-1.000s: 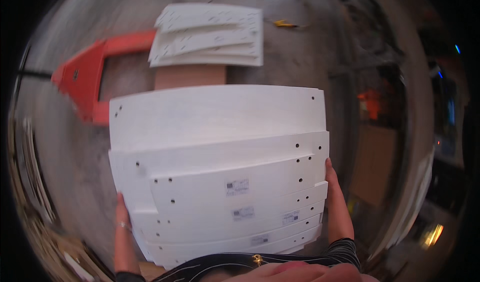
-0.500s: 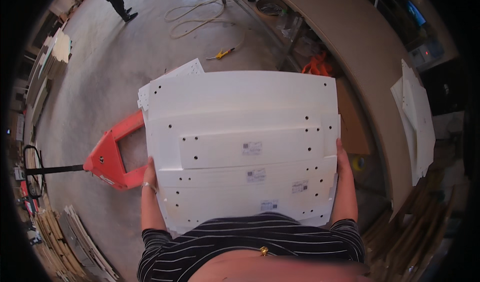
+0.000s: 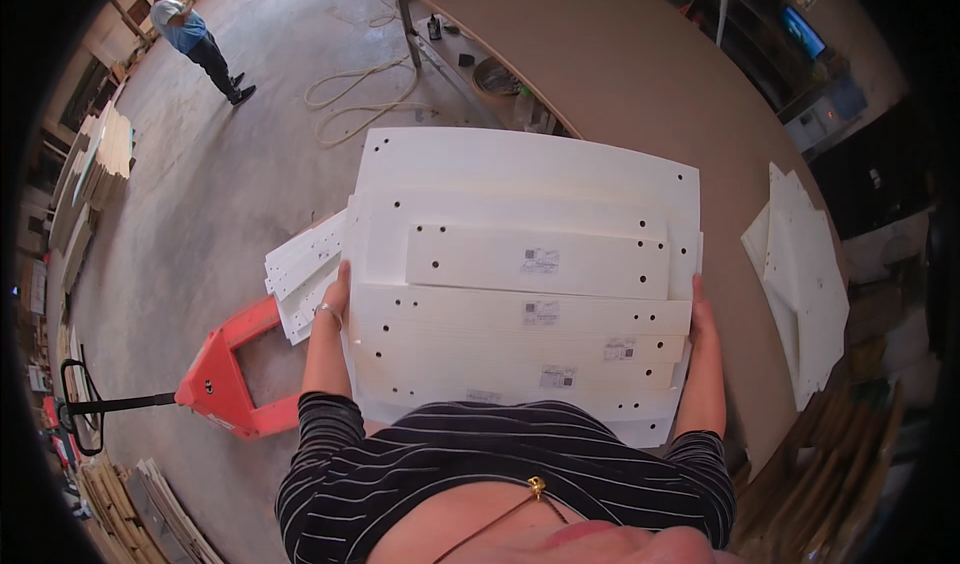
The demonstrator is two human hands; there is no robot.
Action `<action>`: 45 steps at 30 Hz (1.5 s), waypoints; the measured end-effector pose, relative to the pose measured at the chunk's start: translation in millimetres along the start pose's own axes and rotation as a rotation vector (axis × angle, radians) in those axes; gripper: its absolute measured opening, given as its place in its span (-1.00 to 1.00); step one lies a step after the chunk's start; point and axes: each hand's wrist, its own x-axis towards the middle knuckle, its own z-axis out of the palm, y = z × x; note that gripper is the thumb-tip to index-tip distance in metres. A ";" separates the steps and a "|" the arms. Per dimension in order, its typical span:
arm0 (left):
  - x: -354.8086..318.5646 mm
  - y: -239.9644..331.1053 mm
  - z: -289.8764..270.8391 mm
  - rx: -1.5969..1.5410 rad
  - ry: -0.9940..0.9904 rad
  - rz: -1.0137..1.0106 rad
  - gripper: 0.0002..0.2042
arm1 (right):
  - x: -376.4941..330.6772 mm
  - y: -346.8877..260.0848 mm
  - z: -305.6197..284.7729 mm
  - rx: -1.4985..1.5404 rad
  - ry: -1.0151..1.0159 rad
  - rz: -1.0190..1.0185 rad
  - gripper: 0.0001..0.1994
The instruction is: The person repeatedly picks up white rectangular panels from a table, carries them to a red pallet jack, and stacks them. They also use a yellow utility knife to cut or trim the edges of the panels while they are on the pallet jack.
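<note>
In front of my chest I carry a stack of white boards (image 3: 530,174) with drilled holes and several printed labels. The boards differ in size, so their edges are stepped. My left hand (image 3: 338,289) grips the stack's left edge, and my right hand (image 3: 703,316) grips its right edge; most of the fingers are hidden under or behind the boards. Beyond my left hand, more white boards (image 3: 305,264) lie by a red pallet jack (image 3: 215,379). The stack's far right part overlaps the view of a long brown table (image 3: 610,54).
More white panels (image 3: 800,284) rest on the table's right side. A pale hose (image 3: 350,109) is coiled on the floor near a table leg. At the far left stands a person (image 3: 185,34). Piled boards (image 3: 95,179) line the left side; brown boards (image 3: 820,474) stand at lower right.
I have turned and moved the stack to the right, over toward the table. More of the boards by the pallet jack shows now, and the yellow air gun on the floor is out of sight.
</note>
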 end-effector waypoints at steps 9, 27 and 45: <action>163.5 139.1 43.1 -0.021 -0.171 0.059 -0.16 | 66.2 -63.2 32.6 0.150 0.133 0.055 -0.06; 264.8 336.4 172.4 -0.031 -0.216 0.040 -0.20 | 238.9 -204.9 -6.8 0.084 0.212 -0.011 -0.05; 258.3 343.2 174.1 -0.049 -0.282 0.001 -0.16 | 118.1 -98.2 3.0 -0.575 0.939 0.123 -0.34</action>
